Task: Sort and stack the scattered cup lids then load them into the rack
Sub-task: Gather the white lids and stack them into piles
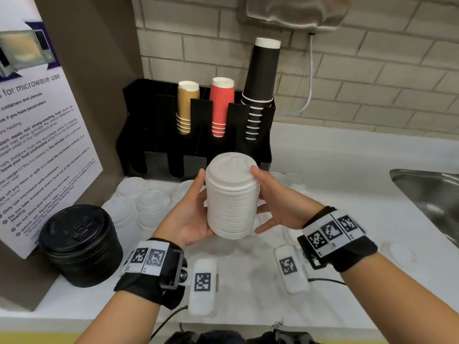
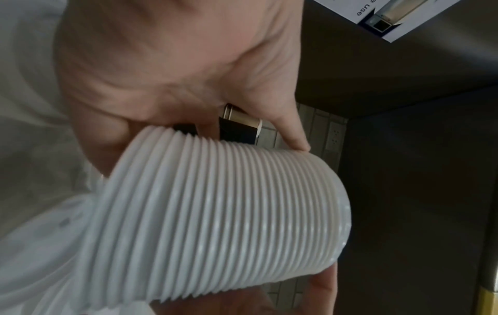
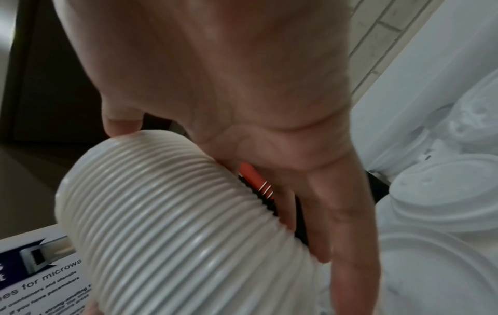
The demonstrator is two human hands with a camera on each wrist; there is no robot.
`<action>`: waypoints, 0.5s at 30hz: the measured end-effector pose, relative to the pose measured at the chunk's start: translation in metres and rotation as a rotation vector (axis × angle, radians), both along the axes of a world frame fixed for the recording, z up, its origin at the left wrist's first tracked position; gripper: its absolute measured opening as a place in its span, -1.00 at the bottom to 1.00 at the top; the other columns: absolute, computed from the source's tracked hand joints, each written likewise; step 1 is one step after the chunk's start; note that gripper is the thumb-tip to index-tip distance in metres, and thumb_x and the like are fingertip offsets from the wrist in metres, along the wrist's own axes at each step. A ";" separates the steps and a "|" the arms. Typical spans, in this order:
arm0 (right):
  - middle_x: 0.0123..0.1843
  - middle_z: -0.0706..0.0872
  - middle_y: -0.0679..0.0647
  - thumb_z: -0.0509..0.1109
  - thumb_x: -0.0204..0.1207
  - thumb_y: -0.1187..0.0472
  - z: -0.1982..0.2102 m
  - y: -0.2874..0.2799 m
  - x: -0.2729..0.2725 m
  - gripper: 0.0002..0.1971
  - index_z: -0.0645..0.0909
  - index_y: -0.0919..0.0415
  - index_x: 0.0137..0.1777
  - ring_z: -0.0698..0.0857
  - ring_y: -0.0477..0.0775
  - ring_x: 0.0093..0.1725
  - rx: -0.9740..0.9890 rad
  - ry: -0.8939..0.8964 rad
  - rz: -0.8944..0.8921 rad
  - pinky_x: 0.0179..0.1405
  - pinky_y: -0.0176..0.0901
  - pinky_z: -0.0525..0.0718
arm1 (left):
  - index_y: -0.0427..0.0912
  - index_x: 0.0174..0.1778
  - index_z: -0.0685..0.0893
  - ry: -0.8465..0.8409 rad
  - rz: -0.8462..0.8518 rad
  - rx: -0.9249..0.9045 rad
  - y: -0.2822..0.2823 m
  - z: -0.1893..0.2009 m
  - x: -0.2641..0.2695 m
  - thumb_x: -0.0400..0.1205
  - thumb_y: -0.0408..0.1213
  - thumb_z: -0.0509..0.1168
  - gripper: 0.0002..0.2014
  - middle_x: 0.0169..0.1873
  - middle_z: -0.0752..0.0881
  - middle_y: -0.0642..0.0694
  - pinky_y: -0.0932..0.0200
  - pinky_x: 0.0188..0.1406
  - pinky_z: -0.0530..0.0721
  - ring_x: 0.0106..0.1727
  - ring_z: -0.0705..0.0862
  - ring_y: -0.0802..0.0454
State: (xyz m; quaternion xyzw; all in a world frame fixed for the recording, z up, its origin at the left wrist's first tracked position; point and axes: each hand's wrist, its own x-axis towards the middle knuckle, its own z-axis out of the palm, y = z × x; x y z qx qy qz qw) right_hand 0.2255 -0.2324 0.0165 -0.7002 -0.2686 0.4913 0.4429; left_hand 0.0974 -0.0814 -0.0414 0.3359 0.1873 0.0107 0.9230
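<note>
Left hand (image 1: 191, 214) and right hand (image 1: 275, 207) each grip the white lid stack (image 1: 231, 197), fingers curled round it, above the worktop (image 1: 335, 184) before the rack (image 1: 149, 135).

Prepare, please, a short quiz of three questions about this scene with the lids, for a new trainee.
1. True or false: both hands, left hand and right hand, hold the white lid stack.
2. Which cups in the rack stand tallest? A gold B red C black
3. Fill in: the black lid stack sits on the counter to the person's ____.

Key: 1 true; 2 C, the black cups; 3 left.
</note>
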 end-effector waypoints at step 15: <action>0.54 0.47 0.04 -0.03 0.22 -0.64 0.038 0.059 0.019 -0.24 0.36 -0.48 0.43 0.50 0.27 0.45 0.155 0.076 0.231 0.32 0.51 0.47 | 0.01 0.21 0.69 -0.252 0.224 0.327 0.024 0.020 -0.025 -0.20 -0.17 0.81 -0.04 0.12 0.81 -0.06 0.09 -0.18 0.79 0.13 0.79 -0.03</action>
